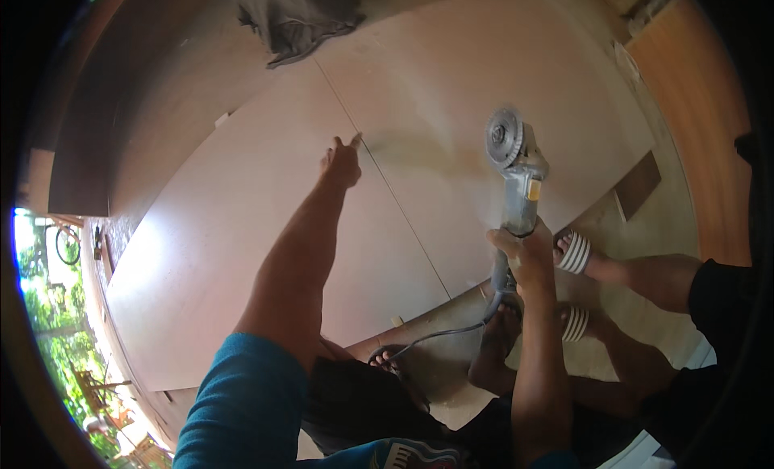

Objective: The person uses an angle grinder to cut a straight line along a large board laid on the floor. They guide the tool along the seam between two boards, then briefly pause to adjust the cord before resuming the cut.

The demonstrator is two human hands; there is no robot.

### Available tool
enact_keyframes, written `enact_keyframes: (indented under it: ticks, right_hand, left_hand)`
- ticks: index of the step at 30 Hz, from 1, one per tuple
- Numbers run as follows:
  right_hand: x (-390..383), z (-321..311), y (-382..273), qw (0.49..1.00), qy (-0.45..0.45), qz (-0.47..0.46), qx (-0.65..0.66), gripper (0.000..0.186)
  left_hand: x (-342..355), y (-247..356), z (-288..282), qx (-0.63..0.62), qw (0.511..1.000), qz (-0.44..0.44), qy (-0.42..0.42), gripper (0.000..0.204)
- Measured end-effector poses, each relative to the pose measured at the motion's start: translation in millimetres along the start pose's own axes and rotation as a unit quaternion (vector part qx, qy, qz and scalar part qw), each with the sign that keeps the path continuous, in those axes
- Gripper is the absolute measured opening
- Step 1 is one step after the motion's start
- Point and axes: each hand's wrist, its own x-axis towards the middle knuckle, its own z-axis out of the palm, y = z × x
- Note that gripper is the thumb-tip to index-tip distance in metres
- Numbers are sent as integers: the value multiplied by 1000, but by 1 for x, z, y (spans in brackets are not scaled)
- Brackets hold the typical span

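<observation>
A large, pale, flat board (234, 227) lies on the floor, crossed by a thin dark line (399, 212); whether it is cut or drawn I cannot tell. My left hand (342, 162) reaches over the board with its index finger stretched to this line, the other fingers partly curled, and nothing visible in it. My right hand (528, 255) is wrapped round the body of a grey angle grinder (521, 196), raised above the board's right part. The grinder's toothed disc (504, 137) points away from me, and its dark cord (443, 334) trails down to the left.
Another person's feet in striped sandals (576, 253) are close by on the right. A dark crumpled cloth (298, 21) lies at the far edge. A small brown offcut (638, 185) is beside the board's right corner. Brown wooden panels (681, 82) stand at the far right.
</observation>
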Motion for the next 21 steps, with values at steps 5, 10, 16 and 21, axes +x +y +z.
enact_keyframes:
  ticks: [5, 10, 16, 21]
  right_hand:
    - [7, 0, 6, 999, 17, -4, -34, 28]
    - [6, 0, 7, 998, 26, 8, -51, 27]
    - [-7, 8, -15, 998, 34, 31, -36, 28]
    - [-61, 9, -41, 998, 24, 52, -39, 29]
  left_hand:
    - [11, 1, 3, 54, 997, 16, -46, 91]
    - [-2, -1, 10, 59, 996, 62, -8, 82]
    - [-13, -40, -4, -83, 983, 108, 119, 70]
    - [-82, -96, -3, -465, 873, -141, -27, 73]
